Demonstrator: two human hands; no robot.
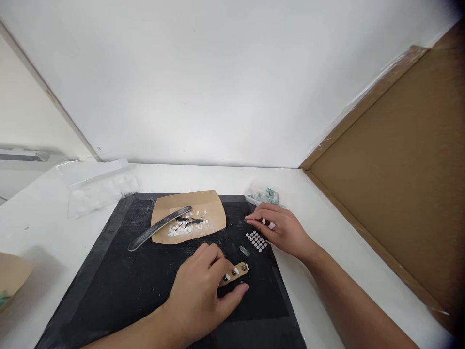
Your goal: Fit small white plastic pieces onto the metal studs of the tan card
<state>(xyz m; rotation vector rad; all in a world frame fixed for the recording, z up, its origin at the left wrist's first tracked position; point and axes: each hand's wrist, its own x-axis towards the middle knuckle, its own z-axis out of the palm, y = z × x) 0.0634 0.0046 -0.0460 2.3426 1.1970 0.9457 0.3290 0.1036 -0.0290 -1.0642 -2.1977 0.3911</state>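
Left hand (198,295) hides near end of small tan card strip (235,274); tan paper tray (10,276) left of black mat (119,281) cut by frame edge.

We are looking at a small craft work desk: a white table (327,203) is sitting against a bare wall, a black mat (119,271) is covering it, and a nail file (160,227) is lying there.

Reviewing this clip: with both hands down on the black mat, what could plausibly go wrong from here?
1. The left hand pinches a small tan strip carrying tiny pieces; a slip might scatter them.
2. A clear nail tip lies loose between the hands and could get brushed away.
3. The right hand rests beside the sticker dot sheet; its wrist might drag it.
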